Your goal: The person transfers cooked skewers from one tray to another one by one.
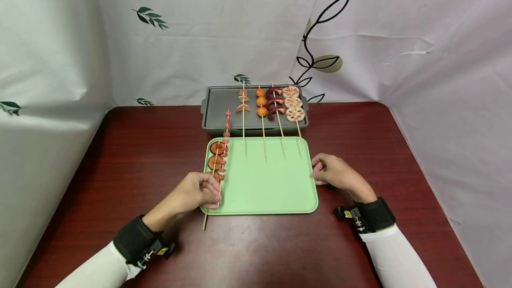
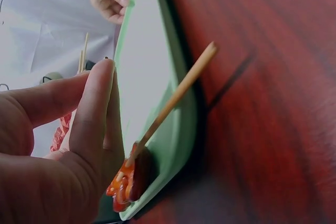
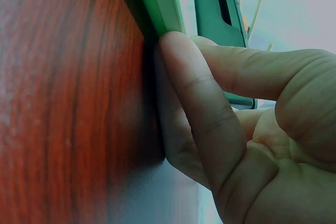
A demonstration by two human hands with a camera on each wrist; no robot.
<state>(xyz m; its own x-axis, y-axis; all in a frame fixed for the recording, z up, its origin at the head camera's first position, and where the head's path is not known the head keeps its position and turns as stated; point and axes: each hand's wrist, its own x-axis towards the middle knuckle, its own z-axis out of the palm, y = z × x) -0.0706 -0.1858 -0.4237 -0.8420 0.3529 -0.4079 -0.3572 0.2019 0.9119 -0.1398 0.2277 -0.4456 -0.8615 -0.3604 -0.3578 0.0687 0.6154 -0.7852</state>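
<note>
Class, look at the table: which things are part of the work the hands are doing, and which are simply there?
In the work:
left hand pinching the pink sausage skewer
mushroom skewer beside it
green tray
right hand touching the tray's right edge
grey grill pan with four skewers

Simply there:
red-brown table
leaf-printed backdrop

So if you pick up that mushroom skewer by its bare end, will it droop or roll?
The mushroom skewer probably stays stiff: its stick looks straight and rigid. It likely feels top-heavy, as the slices sit at the far end. Rolling seems unlikely on the green tray, since the slices lie flat.
</note>
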